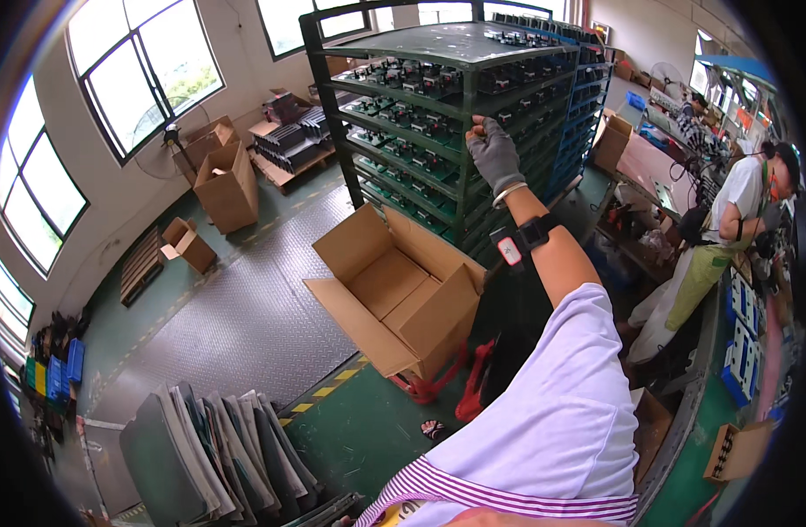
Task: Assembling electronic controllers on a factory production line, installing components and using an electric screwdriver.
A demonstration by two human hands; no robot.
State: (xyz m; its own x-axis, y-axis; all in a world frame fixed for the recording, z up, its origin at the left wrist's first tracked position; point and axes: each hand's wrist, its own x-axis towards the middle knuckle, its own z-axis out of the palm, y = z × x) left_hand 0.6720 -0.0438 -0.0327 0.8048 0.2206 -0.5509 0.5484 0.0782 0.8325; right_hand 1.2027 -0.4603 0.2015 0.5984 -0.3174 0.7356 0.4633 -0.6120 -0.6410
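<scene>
My right hand (pixel 495 156), in a grey glove with bare fingertips, is raised at the near corner of a tall dark green rack (pixel 465 198). Its fingers are curled closed at the rack's upright post. A pale band and a dark strap with a small red-and-white device (pixel 510 250) circle that wrist and forearm. Green circuit boards (pixel 412 132) with small parts fill the rack's several shelves. Below the rack stands an open cardboard box (pixel 403 290) with its flaps spread, on a red support (pixel 425 382). My left hand is out of view.
Thin dark panels (pixel 219 457) stand in a bunch at lower left. A metal floor plate (pixel 236 316) lies beyond, with other cartons (pixel 226 189) and a pallet (pixel 141 268) by the windows. On the right, a co-worker (pixel 728 220) stands at a bench with blue trays (pixel 741 360).
</scene>
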